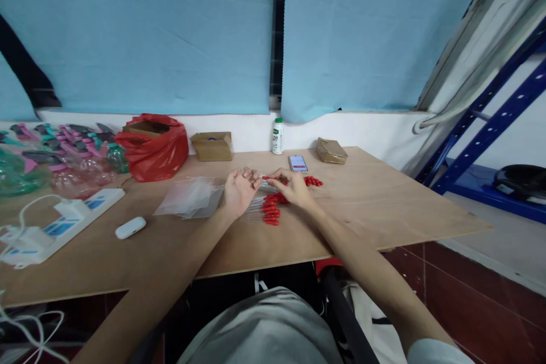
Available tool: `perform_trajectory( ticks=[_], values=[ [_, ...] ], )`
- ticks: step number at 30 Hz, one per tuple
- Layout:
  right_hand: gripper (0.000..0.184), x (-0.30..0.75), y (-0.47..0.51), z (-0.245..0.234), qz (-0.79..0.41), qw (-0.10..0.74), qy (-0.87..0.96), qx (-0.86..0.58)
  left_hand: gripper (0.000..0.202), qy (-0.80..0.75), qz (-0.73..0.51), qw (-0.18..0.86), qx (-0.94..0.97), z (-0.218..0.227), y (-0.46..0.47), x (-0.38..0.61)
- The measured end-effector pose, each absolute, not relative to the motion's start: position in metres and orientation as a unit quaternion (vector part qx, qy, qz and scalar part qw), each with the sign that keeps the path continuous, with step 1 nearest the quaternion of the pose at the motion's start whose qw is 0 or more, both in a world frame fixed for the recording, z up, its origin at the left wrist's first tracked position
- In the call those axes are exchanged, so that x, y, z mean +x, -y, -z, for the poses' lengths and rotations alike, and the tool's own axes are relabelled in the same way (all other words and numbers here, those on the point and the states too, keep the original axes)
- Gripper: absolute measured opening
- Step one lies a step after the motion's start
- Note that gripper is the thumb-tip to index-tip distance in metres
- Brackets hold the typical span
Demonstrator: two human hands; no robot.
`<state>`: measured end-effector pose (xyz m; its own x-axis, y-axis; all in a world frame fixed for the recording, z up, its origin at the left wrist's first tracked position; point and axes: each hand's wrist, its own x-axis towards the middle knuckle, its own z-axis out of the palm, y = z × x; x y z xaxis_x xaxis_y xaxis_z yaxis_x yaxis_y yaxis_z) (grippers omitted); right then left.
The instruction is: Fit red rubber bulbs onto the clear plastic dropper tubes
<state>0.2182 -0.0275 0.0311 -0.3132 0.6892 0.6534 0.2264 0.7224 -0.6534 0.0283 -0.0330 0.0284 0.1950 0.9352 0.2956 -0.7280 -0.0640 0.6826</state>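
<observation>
At frame centre, left hand [239,190] and right hand [294,187], fingers closed, jointly pinch one red-bulbed dropper [267,180] above the dropper pile [269,211].

Phone [298,163] behind droppers [269,211], bags [190,197] left of droppers

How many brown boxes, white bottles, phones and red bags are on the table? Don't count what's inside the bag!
Brown boxes: 2
White bottle: 1
Phone: 1
Red bag: 1
Total: 5
</observation>
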Motion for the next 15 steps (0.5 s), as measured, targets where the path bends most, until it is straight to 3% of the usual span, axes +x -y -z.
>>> perform_trajectory(
  ticks=[3, 8, 15],
  values=[
    [0.019, 0.221, 0.025, -0.033, -0.224, 0.496, 0.779, -0.310, 0.035, -0.213, -0.620, 0.621, 0.430, -0.024, 0.022, 0.021],
    [0.012, 0.227, 0.023, -0.035, -0.227, 0.436, 0.811, -0.317, 0.035, -0.466, -0.661, 0.397, 0.434, -0.009, -0.004, 0.001],
    [0.007, 0.229, 0.014, -0.024, -0.193, 0.357, 0.879, -0.252, 0.040, -0.556, -0.591, 0.229, 0.537, 0.014, -0.027, -0.013]
  ],
)
